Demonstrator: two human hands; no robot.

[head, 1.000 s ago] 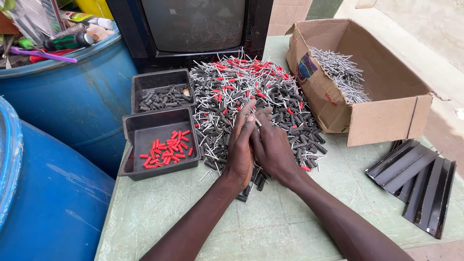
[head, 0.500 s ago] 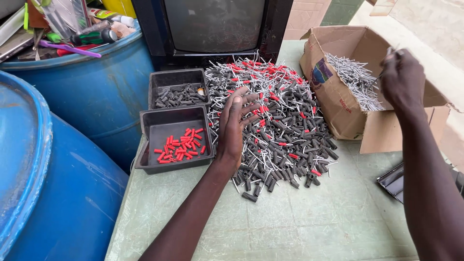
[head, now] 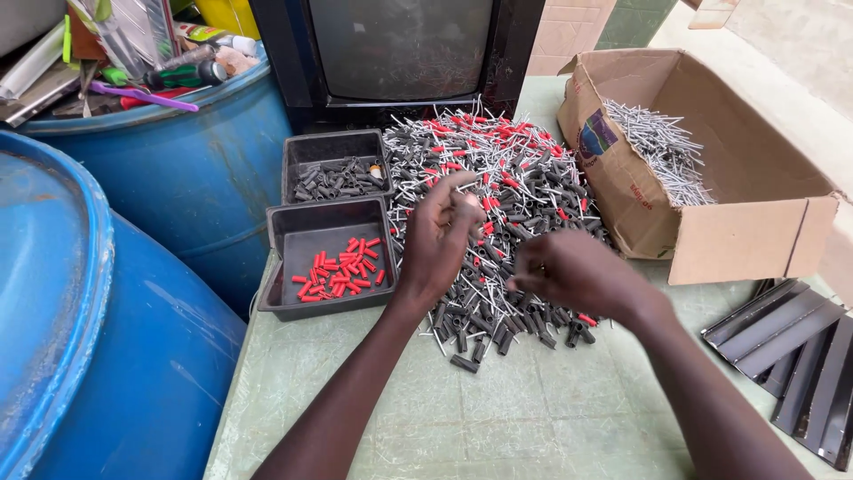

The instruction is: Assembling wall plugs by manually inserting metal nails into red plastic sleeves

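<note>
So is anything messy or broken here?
Nothing looks broken. The black and red pieces lie in a loose heap on the table, with a few strays at its near edge, under both hands: left hand, right hand. The cardboard box has a bent, tilted side.

matt cardboard box [head: 711, 240], glossy blue plastic barrel [head: 178, 178], shiny metal pins [head: 666, 147]

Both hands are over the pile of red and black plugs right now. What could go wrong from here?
1. The pile spreads loosely toward the table's near side; the right hand sweeping across it could knock stray pieces further out or off.
2. The tray of red caps sits at the table's left edge beside the left hand; a nudge might tip it off.
</note>
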